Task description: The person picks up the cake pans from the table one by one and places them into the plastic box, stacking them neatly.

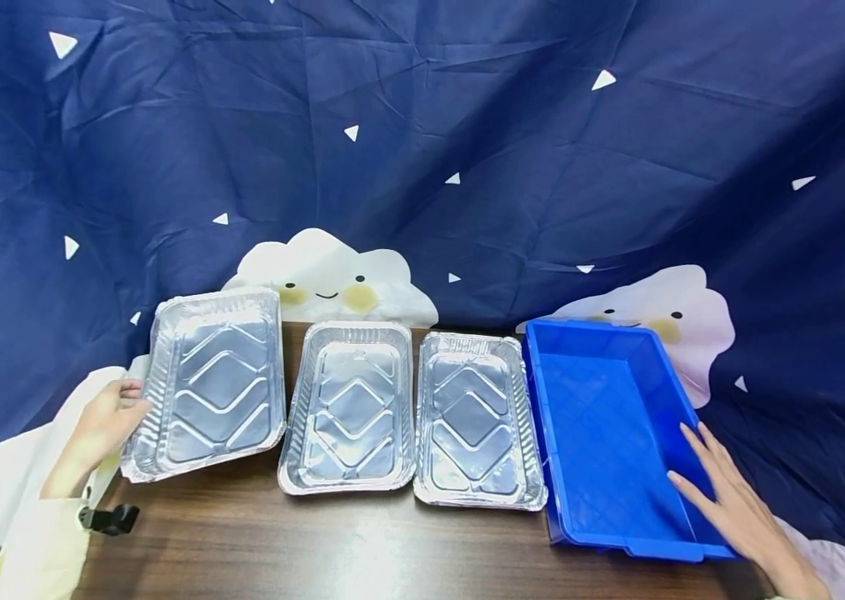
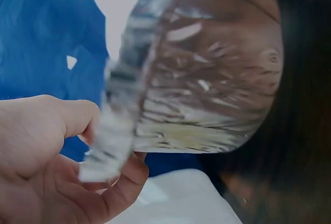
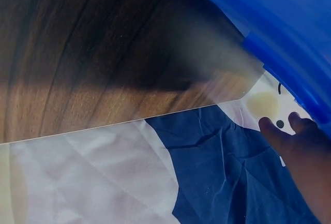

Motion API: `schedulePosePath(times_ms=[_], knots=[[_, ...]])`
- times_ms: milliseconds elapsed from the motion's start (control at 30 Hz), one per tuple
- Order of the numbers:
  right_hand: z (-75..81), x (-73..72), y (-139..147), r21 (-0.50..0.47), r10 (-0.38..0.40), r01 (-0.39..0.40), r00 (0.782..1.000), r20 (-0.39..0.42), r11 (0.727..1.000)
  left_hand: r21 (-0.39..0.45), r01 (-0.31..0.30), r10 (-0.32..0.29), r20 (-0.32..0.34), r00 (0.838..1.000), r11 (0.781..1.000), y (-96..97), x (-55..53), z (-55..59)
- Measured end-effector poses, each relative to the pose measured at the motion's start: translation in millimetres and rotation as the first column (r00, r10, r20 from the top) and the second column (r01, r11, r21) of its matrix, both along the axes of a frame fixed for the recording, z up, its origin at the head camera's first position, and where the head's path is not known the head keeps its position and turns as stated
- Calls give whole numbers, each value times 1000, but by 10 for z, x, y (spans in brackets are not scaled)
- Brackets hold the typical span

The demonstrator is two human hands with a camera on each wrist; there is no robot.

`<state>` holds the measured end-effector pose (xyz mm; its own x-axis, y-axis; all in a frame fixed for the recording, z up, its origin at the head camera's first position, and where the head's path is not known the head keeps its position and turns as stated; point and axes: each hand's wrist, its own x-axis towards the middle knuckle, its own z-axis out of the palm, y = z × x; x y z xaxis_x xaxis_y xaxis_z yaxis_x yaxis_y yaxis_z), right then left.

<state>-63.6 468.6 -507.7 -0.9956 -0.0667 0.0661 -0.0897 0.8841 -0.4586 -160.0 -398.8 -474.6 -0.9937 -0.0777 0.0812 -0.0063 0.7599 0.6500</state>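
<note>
Hanging beyond both hands, a dark blue cloth (image 1: 422, 100) fills the far side, printed with white smiling clouds (image 1: 325, 271). Next in size comes the brown wood-grain table (image 1: 302, 550), spreading between the two hands. A blue plastic bin (image 1: 602, 442) stands on it, just to the left of the right hand and well apart from the left one. Then come three foil trays, all ridged with zigzag lines on the bottom. The left tray (image 1: 220, 379) is in the left hand's grip, directly to the right of its fingers, tilted and turned askew; its lower right corner comes close to the middle tray (image 1: 353, 408). That one lies farther right of the left hand, upright on the table, with the right tray (image 1: 472, 421) close beside it, between it and the bin. The right hand (image 1: 733, 504) reaches over the bin's near right side with fingers straight and spread, holding nothing (whether its fingertips touch the plastic, I cannot tell). The left hand (image 1: 103, 421) pinches the left tray by its outer rim; the left wrist view shows the thumb on one side of the crimped edge and curled fingers on the other. Around the left wrist, just behind that hand, sits a black strap (image 1: 111, 519) at the end of a pale sleeve. Smallest are the white triangles (image 1: 63, 44) scattered over the cloth beyond the hands.
</note>
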Motion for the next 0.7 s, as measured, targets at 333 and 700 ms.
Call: schedulePosePath(times_ms=[333,700], knots=[[-9,3,-15,-8,-4,4,1000,2,1000,229,7,-25,78,997,974,253,-35,196],[-8,5,-19,-7,-4,4,1000,-21,1000,383,71,-118,103,988,921,593,-96,328]])
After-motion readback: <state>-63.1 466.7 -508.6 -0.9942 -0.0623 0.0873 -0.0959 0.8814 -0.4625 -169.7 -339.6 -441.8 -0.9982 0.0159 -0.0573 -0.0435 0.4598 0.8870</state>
